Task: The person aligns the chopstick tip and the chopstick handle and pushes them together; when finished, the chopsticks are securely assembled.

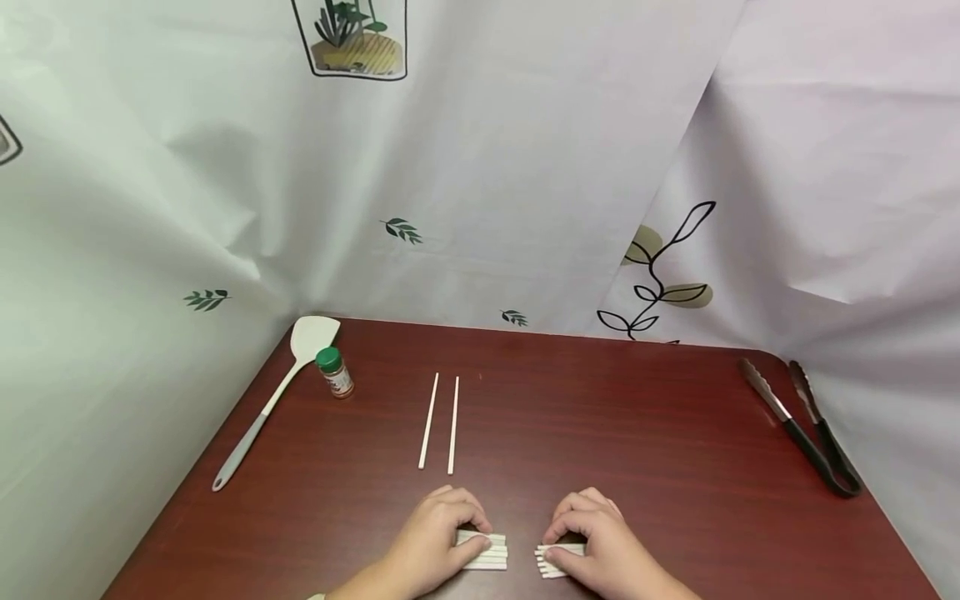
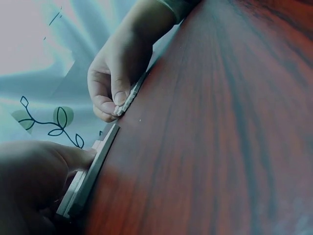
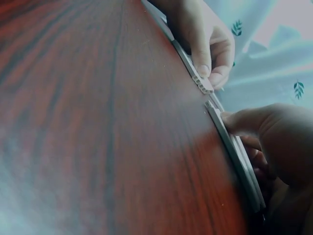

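Observation:
Two low bundles of slim white chopsticks lie on the table, their ends facing each other across a small gap. My left hand (image 1: 433, 537) grips the left bundle (image 1: 495, 553) between thumb and fingers. The right bundle (image 1: 551, 564), with slightly uneven ends, is pinched by my right hand (image 1: 603, 542). In the right wrist view the left bundle's squared ends (image 3: 203, 84) show under the left thumb. Much of each bundle is hidden beneath the hands. Beyond the left hand, two single chopsticks (image 1: 453, 425) lie side by side, apart from each other.
A white spatula with a grey handle (image 1: 243, 450) lies along the table's left edge. Beside it stands a green-capped spice jar (image 1: 335, 372). Black-handled tongs (image 1: 813, 446) lie spread near the right edge. A patterned white curtain (image 1: 525, 167) hangs behind the dark red table (image 1: 600, 417).

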Tool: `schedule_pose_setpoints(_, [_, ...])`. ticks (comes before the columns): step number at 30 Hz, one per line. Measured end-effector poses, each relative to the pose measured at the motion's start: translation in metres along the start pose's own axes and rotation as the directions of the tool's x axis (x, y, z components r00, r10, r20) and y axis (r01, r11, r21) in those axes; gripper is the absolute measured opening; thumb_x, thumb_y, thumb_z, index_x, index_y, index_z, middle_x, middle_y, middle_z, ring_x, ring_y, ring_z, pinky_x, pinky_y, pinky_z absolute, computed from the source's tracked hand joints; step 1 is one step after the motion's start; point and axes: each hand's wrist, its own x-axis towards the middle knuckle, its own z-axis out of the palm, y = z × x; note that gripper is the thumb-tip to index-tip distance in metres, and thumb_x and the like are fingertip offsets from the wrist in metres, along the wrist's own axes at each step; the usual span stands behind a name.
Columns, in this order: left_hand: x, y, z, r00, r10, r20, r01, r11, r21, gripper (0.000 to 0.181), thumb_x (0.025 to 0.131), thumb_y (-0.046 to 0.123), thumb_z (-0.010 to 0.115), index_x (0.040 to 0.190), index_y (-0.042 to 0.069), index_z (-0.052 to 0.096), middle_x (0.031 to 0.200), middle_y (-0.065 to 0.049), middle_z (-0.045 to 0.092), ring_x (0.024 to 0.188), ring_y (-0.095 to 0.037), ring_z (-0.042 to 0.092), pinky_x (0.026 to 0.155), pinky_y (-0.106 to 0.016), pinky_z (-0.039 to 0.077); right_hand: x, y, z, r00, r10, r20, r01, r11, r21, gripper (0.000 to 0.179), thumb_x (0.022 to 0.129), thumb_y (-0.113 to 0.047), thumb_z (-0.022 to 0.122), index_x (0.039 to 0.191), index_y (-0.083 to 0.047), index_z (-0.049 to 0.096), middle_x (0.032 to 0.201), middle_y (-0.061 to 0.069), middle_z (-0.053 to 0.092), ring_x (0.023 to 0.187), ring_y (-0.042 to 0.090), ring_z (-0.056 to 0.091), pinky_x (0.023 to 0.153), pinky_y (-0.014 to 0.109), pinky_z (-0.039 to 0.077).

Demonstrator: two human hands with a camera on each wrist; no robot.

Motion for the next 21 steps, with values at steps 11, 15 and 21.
schedule_pose_setpoints(11, [0.003,0.01,0.004,0.997,-0.076,0.011,0.074,0.991,0.112,0.019,0.088,0.02,0.083,0.089,0.026,0.065,0.092,0.02,0.062,0.087,-0.001,0.058,0.085,-0.036,0.051,0.002,0.008,0.004,0.981,-0.173,-0.088,0.172,0.985,-0.017,0.01,0.097,-0.024,0.08,0.099,-0.028,0.071,0.101,-0.022,0.064,0.093,-0.002,0.058,0.085,0.024,0.043])
schedule_pose_setpoints(15, [0.002,0.014,0.007,0.995,-0.102,-0.003,0.101,0.988,0.119,0.014,0.095,0.02,0.078,0.094,0.025,0.065,0.096,0.018,0.061,0.093,-0.004,0.06,0.084,-0.038,0.049,0.004,0.009,0.004,0.967,-0.222,-0.124,0.226,0.974,0.018,0.005,0.102,-0.022,0.074,0.107,-0.023,0.072,0.103,-0.019,0.066,0.089,-0.001,0.062,0.08,0.016,0.049])
schedule_pose_setpoints(21, [0.004,0.015,0.012,0.998,-0.032,-0.054,0.038,0.994,0.107,0.014,0.097,0.019,0.076,0.099,0.026,0.064,0.096,0.019,0.06,0.091,-0.001,0.058,0.081,-0.032,0.04,0.003,0.01,0.004,0.96,-0.253,-0.121,0.26,0.964,0.047,0.021,0.095,-0.01,0.081,0.114,-0.018,0.077,0.105,-0.015,0.069,0.089,-0.002,0.065,0.078,0.015,0.052])
